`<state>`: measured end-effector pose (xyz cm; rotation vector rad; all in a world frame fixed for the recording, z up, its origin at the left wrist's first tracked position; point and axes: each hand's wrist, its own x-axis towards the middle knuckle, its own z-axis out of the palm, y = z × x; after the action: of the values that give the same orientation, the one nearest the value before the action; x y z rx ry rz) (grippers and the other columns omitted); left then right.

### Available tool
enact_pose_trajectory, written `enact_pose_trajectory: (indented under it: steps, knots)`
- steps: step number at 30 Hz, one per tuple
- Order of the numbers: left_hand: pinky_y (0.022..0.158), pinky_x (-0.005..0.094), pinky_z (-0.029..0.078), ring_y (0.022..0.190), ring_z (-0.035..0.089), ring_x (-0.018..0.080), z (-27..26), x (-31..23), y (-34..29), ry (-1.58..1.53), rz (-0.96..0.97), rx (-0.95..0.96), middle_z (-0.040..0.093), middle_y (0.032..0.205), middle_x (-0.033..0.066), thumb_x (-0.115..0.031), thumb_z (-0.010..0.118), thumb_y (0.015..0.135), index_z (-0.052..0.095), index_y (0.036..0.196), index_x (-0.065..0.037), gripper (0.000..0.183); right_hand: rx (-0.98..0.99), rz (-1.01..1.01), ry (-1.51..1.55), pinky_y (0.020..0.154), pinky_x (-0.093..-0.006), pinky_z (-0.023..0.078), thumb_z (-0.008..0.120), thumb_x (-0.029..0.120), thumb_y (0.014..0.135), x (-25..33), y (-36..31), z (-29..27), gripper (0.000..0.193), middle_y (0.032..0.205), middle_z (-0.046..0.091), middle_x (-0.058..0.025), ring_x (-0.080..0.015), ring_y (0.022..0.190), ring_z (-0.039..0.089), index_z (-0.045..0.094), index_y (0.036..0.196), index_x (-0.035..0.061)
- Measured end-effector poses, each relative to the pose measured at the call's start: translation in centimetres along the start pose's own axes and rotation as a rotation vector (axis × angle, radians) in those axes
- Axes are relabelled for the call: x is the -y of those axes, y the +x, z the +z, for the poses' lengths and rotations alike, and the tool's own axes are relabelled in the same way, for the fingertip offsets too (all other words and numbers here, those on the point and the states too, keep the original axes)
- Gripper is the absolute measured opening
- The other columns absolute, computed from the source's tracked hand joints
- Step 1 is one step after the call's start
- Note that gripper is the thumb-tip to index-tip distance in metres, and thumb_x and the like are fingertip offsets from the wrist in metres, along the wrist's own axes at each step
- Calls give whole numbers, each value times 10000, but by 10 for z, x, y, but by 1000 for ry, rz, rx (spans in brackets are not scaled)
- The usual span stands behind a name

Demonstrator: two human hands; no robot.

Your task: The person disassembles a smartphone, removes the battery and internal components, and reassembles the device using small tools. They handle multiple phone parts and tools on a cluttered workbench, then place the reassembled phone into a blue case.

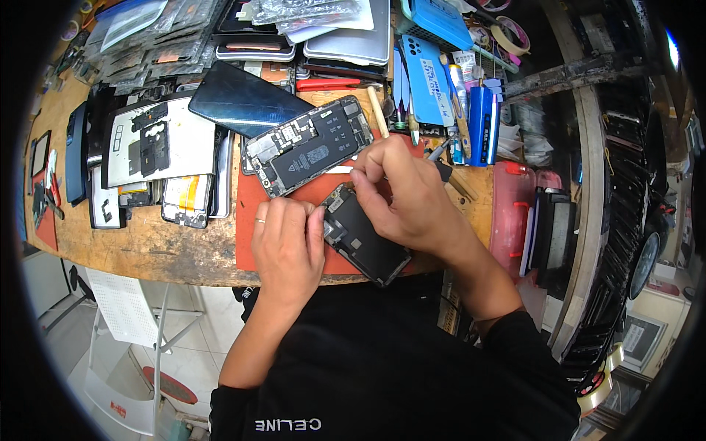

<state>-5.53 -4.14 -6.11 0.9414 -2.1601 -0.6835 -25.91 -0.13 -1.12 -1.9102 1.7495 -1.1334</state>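
On a red mat [254,231] lies a black phone screen panel [375,250], inner side up, tilted across the front edge. My left hand [287,239], wearing a ring, has its fingers bent together at the panel's left end, the thumb against it near a small flex cable [334,229]. Over the panel's upper end, my right hand [401,187] is closed in a pinch; what sits between its fingertips is too small to make out. Just beyond both hands rests an opened phone body [312,145], its black battery and circuit board exposed.
A dark glass screen [246,99] leans behind the phone body. Stacked phone parts [158,140] and bagged pieces [158,44] crowd the left and back. At right stand a blue phone back [426,81], brushes, pens and a pink box [511,195]. A white folding chair [121,316] is below left.
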Motion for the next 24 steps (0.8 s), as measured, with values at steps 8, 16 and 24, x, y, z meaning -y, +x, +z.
enact_pose_trajectory:
  steps: [8, 16, 24]
  knots:
    - [801, 440, 533, 908, 660, 337, 3, -5, 5, -33, 57, -47, 715, 970, 121, 57, 801, 885, 702, 1008, -9, 171, 60, -108, -67, 698, -506, 560, 682, -61, 912, 5, 3, -1, 238, 906, 634, -178, -433, 830, 703, 523, 1072, 15]
    - [809, 427, 553, 901, 661, 321, 9, -11, 16, -24, 109, 7, 734, 1017, 115, 61, 810, 851, 695, 1011, -15, 211, 265, -125, -100, 793, -502, 540, 663, -43, 849, 21, 12, -15, 237, 938, 605, -161, -402, 936, 675, 547, 1047, 16]
    - [806, 432, 553, 894, 662, 332, 9, -8, 13, -64, 105, 15, 740, 1017, 131, 95, 804, 835, 686, 985, 3, 212, 395, -13, -349, 784, -460, 574, 684, -2, 873, 40, 15, -22, 251, 974, 676, -144, -349, 936, 718, 640, 1120, 4]
